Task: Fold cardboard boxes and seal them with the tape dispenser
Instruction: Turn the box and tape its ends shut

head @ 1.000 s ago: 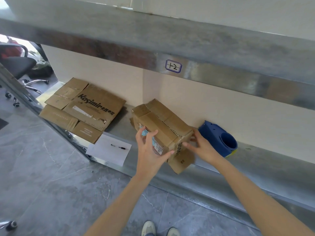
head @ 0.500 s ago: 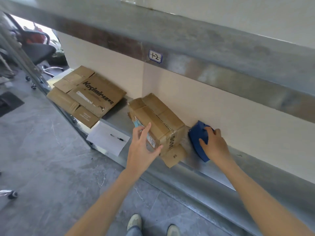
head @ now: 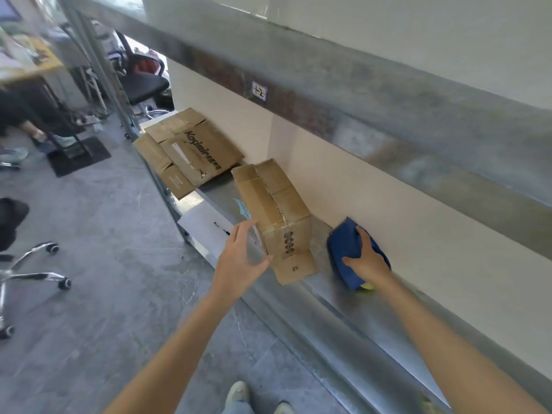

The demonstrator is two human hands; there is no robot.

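The cardboard box (head: 277,216) sits folded on the metal shelf (head: 343,297), close to the back edge, its top flaps shut with the seam running away from the person. One end flap (the near one) juts out toward the front edge. A small blue tag (head: 243,208) sticks out from the box's left side. The left grip (head: 239,264) is released, fingers spread and fairly straight along that left side, the thumb tip at the box's near corner.

Just right of the box, apart from it and against the back edge, lies the blue tape dispenser (head: 343,249). The right grip (head: 369,261) grasps it, fingers curled over the top and thumb on the near face.

Toward the left end of the shelf a flattened box (head: 191,150) lies overhanging the front edge. Between it and the folded box, a white sheet (head: 203,222) with a pen (head: 222,229) on it rests at the front edge.

The beam above carries a small label (head: 259,91).
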